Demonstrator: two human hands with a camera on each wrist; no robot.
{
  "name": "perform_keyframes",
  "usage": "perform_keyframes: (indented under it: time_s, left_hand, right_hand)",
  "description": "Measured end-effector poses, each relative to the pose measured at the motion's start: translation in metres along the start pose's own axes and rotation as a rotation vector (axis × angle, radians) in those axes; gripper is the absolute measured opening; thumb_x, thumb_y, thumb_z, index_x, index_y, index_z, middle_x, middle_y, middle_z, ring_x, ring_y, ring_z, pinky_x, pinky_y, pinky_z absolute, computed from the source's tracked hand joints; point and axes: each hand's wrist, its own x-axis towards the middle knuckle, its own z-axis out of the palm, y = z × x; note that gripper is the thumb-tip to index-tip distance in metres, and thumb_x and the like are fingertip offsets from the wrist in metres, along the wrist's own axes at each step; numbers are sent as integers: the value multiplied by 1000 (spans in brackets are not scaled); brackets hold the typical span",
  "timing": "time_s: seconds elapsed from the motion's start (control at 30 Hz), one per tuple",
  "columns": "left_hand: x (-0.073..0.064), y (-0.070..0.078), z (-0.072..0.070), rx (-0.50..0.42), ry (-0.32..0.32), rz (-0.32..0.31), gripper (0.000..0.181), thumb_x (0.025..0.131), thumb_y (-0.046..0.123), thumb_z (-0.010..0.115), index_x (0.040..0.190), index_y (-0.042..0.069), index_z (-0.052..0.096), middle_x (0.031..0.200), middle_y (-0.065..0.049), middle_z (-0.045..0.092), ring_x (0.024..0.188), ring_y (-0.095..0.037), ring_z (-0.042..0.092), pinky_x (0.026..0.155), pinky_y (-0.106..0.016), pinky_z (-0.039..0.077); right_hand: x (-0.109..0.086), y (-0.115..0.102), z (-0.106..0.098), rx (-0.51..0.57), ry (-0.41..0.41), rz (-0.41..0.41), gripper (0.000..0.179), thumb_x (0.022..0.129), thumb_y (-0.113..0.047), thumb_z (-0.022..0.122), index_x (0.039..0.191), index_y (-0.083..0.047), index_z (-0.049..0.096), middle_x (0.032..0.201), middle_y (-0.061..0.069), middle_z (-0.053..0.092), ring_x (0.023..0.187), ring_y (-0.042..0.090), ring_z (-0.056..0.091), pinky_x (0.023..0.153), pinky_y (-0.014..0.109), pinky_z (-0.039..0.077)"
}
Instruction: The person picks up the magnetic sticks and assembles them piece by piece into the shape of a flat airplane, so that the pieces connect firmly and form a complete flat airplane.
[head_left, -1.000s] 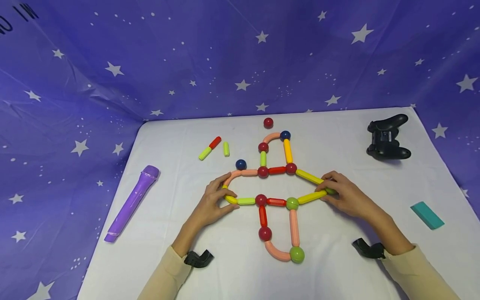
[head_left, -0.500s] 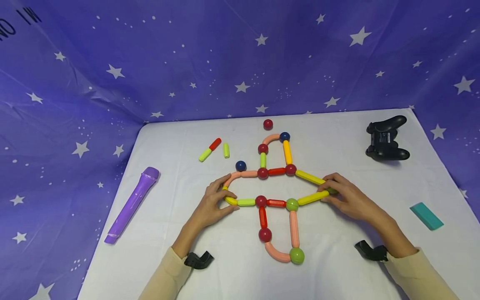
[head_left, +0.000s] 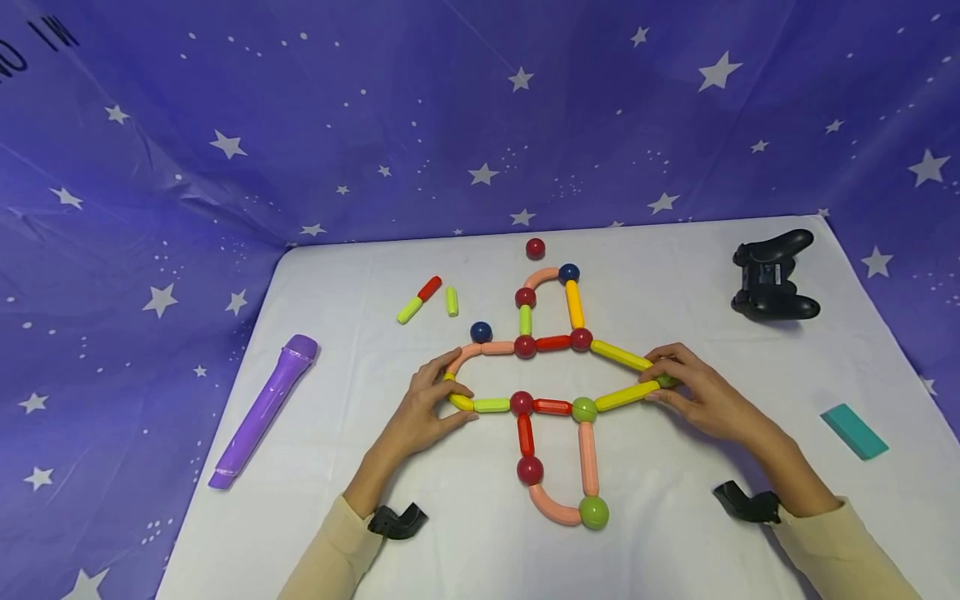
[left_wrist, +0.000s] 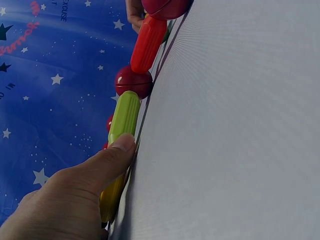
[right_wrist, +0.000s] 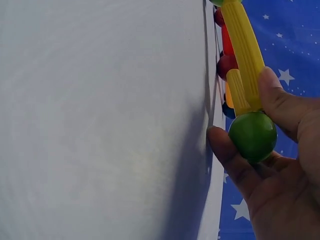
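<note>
A flat outline of magnetic sticks and balls lies mid-table in the head view. My left hand grips its rounded left end, thumb and fingers about the curved yellow stick; in the left wrist view the thumb touches the lime stick beside it. At the pointed right end, my right hand pinches the two yellow sticks where they meet a green ball. Red sticks and dark red balls form the middle. One loop extends toward the back, another toward the front, ending at a green ball.
A blue ball touches the outline's upper left. Behind lie a loose red ball, a red-and-lime stick pair and a short lime stick. A purple microphone, black game controller and teal block lie farther out.
My right hand has shifted slightly to the right, and more of the green ball and yellow sticks shows. The left hand and the outline look unchanged.
</note>
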Motion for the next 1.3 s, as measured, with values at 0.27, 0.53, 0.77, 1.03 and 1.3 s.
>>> perform_keyframes:
  time_s: [0.27,0.53,0.77,1.03,1.3]
  left_hand:
    - [0,1,-1,-9,-7,-7,26,79,33,82,100,22,72,156,-3,35,144,-23,33,114,-51,29]
    - [0,0,-1,-5,-6,-3,26,79,32,82,100,21,72,156,-3,36,144,-24,33,114,-51,28]
    - [-1,0,-1,-4,-7,-3,25,79,32,82,100,21,72,156,-3,36,144,-24,32,114,-51,28]
    - [0,0,0,3,-5,-2,26,79,33,82,100,22,72,156,-3,35,144,-24,32,114,-51,28]
    - [1,1,-1,3,1,3,26,79,31,83,100,21,73,156,-4,36,143,-26,34,113,-53,28]
  right_hand:
    - [-2,0,2,36,32,-43,28,80,-1,77,99,-21,70,124,8,53,112,27,52,98,-3,24]
    - [0,0,2,16,36,-50,29,79,-2,78,99,-21,71,121,7,56,110,24,54,97,-3,26]
    - [2,-1,2,-1,30,-12,28,79,-4,79,99,-21,72,121,6,57,107,23,55,90,1,34]
    - [1,0,1,-31,14,19,29,78,-6,81,100,-23,72,119,2,57,108,22,57,93,-1,31]
    - [-1,3,1,-6,20,10,32,75,-4,82,99,-24,72,120,3,57,101,5,52,75,14,49]
